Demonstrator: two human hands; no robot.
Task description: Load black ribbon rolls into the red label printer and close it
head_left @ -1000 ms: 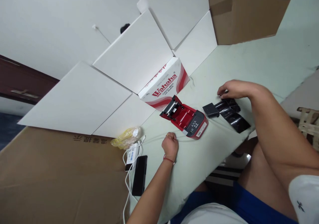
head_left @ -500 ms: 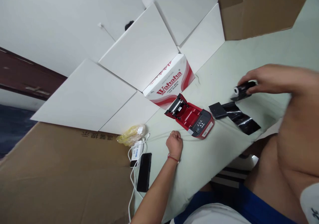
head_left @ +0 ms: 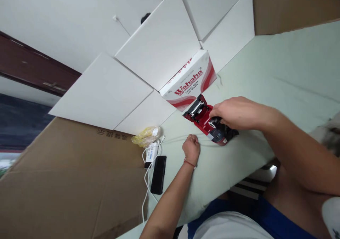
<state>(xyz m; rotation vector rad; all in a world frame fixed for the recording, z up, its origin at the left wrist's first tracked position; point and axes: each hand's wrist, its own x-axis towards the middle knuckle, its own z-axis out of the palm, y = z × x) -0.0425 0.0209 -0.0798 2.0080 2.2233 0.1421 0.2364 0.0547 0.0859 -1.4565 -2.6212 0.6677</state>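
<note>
A small red and black printer [head_left: 202, 115] lies on the pale green table [head_left: 278, 76] with its lid open. My right hand [head_left: 231, 113] is over the printer's open bay, fingers closed on a black-wrapped paper roll [head_left: 215, 123] with a white end. Crumpled black wrapping [head_left: 230, 134] shows just under that hand. My left hand [head_left: 191, 147] rests as a fist on the table just left of the printer, a red string on its wrist.
A red and white Wahaha box [head_left: 190, 85] stands behind the printer among white panels [head_left: 159, 51]. A black phone [head_left: 158, 174], a white charger with cable [head_left: 151, 153] and a yellow bag [head_left: 147, 135] lie at the left. Brown cardboard boxes [head_left: 66, 182] flank the table.
My right hand lifted the black-wrapped roll from the right of the table and carried it left, down to the open printer. The left fist stayed put.
</note>
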